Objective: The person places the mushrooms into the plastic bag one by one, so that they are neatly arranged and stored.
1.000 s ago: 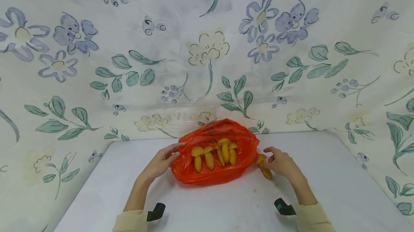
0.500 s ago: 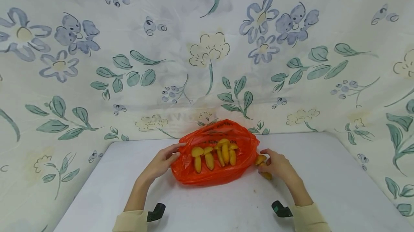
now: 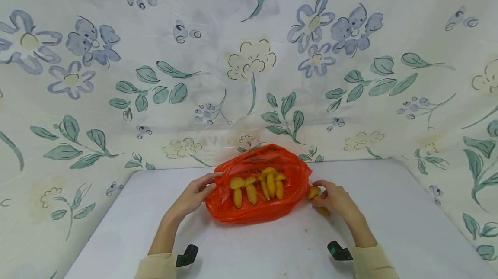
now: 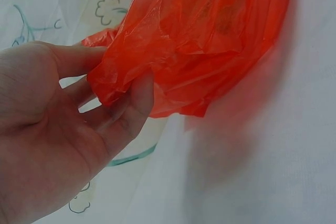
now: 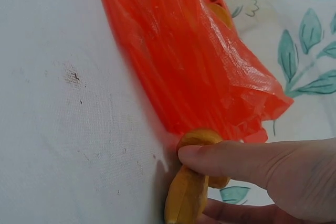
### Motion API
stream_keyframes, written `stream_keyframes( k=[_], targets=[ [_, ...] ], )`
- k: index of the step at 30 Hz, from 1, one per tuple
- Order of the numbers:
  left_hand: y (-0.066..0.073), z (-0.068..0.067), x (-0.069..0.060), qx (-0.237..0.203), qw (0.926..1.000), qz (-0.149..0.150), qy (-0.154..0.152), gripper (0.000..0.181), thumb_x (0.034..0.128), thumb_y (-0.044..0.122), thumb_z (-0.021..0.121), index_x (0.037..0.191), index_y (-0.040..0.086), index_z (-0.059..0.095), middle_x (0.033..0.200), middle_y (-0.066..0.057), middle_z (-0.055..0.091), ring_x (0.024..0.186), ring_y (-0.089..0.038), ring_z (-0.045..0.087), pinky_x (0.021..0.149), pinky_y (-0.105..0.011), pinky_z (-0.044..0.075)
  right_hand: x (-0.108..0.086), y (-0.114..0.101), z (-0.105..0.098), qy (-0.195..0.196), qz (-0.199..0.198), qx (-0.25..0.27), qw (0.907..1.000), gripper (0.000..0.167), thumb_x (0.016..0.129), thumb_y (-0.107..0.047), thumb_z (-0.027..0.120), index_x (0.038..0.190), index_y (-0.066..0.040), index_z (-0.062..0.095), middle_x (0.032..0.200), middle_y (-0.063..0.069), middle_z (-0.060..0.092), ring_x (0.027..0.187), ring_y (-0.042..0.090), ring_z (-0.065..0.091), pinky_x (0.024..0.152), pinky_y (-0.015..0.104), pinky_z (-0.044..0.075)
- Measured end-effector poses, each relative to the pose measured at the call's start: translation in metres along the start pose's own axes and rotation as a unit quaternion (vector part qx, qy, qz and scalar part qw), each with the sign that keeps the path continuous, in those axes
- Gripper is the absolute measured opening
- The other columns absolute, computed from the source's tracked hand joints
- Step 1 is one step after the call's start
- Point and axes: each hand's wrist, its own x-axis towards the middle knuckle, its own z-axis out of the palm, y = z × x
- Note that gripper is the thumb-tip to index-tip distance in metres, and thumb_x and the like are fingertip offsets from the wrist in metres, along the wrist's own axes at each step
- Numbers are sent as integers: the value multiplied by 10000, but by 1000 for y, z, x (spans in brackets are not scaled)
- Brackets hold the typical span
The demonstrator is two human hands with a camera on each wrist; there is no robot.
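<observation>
An opened red plastic bag (image 3: 253, 215) with dark lettering lies at the back of the table. Several yellow-brown mushrooms (image 3: 271, 186) rest in it side by side. My left hand (image 3: 192, 197) holds the bag's left edge; in the left wrist view the thin plastic (image 4: 173, 35) runs between its thumb and fingers. Beside the bag's right edge, my right hand (image 3: 336, 199) pinches one more mushroom (image 3: 313, 191). In the right wrist view the thumb presses on this mushroom (image 5: 186, 195) just below the cap, fingers behind it. Part of the stem is hidden by the hand.
The white table (image 3: 264, 253) has a few small dark specks in front of the bag. A floral cloth (image 3: 218, 67) hangs right behind the table and along its sides. Black angled pieces (image 3: 187, 255) sit at both wrists.
My right hand has shifted slightly left and its fingers have closed further round the mushroom beside the bag. The left hand and the bag have stayed in place.
</observation>
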Motion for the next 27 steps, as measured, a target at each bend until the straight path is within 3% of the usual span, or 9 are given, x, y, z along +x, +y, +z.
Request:
stream_keyframes(
  k=[27],
  targets=[
    [0, -2, -1, -70, 10000, 16, -39, 409, 1021, 158, 501, 1421, 240, 515, 1469, -169, 492, 1325, -393, 497, 1016, -459, 516, 1, 4, -3, 118, 112, -14, 9999, 562, 827, -163, 771, 1327, -48, 542, 896, 87, 622, 763, 189, 536, 656, 280, 536]
  ],
)
